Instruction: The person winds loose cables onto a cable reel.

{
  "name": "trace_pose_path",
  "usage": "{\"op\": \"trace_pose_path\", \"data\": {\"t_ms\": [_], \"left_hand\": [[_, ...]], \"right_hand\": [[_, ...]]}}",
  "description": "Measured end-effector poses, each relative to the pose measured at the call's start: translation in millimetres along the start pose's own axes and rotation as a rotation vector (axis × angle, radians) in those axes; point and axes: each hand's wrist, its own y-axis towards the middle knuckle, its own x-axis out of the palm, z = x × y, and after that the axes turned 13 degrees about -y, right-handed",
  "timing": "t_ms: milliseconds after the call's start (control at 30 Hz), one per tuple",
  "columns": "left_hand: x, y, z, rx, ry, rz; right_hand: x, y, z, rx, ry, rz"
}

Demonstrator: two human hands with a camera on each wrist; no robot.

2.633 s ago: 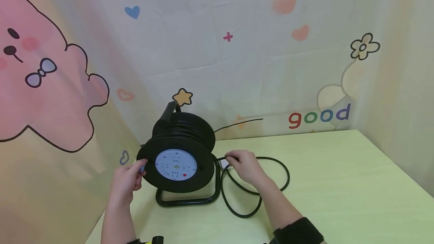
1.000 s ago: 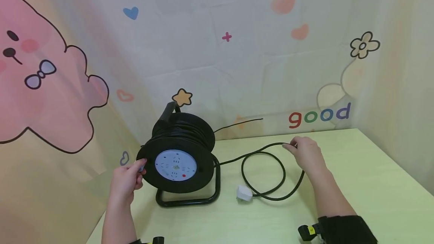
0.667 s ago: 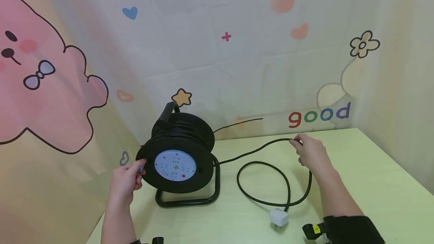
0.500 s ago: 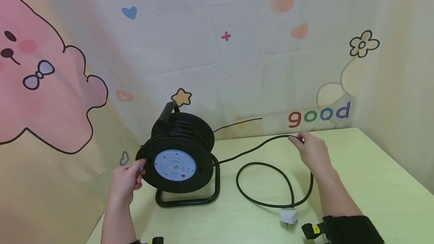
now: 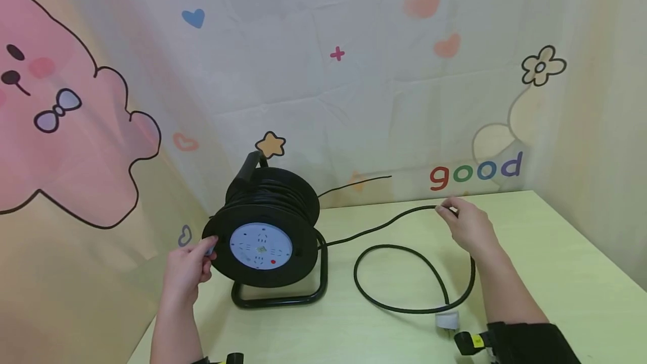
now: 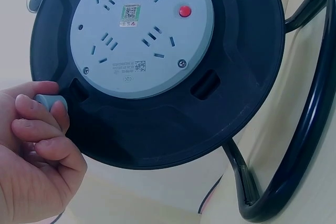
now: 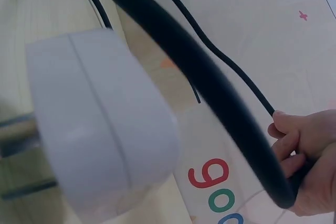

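A black cable reel [image 5: 268,201] with a pale blue socket panel [image 6: 142,30] stands on its tube frame at the left of the table. At the reel's left rim, my left hand [image 5: 187,268] pinches a small grey-blue crank knob [image 6: 51,102]. My right hand [image 5: 470,226] holds the black power cord [image 5: 389,221] above the table, right of the reel. From there the cord drops and loops round to a white plug [image 5: 447,319], which lies near my right wrist. Close to the camera in the right wrist view, the plug [image 7: 100,119] shows metal pins.
The pale green table [image 5: 556,274] meets a printed curtain [image 5: 303,72] at the back. Behind the reel, a thin black line [image 5: 356,184] runs along the curtain. The reel's black carrying handle [image 5: 250,168] rises at its top.
My right hand has moved right, away from the reel, drawing the cord out with it. The plug has swung toward the front right. My left hand stays on the knob.
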Motion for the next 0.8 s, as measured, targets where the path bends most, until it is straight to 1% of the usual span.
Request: {"op": "trace_pose_path", "data": {"t_ms": [200,267,433,533,667,800], "left_hand": [[0.3,-0.6,0.7,0.007,-0.005,0.001],[0.4,-1.2,1.0,0.009,-0.004,0.002],[0.5,-2.1,1.2,0.014,-0.001,0.000],[0.2,-2.2,0.9,0.012,0.004,-0.005],[0.1,-2.0,0.6,0.010,0.011,-0.004],[1.0,-2.3,1.3,0.009,0.010,-0.001]], "right_hand": [[-4.9,-1.4,2.5,-0.012,-0.064,-0.020],[-6.9,-2.0,2.6,-0.032,-0.083,0.010],[-6.1,-1.5,2.8,-0.109,-0.105,0.169],[-4.4,-0.6,3.8,-0.137,-0.098,0.228],[-2.3,0.3,6.6,-0.146,-0.104,0.241],[0.5,0.5,8.9,-0.116,-0.128,0.231]]}}
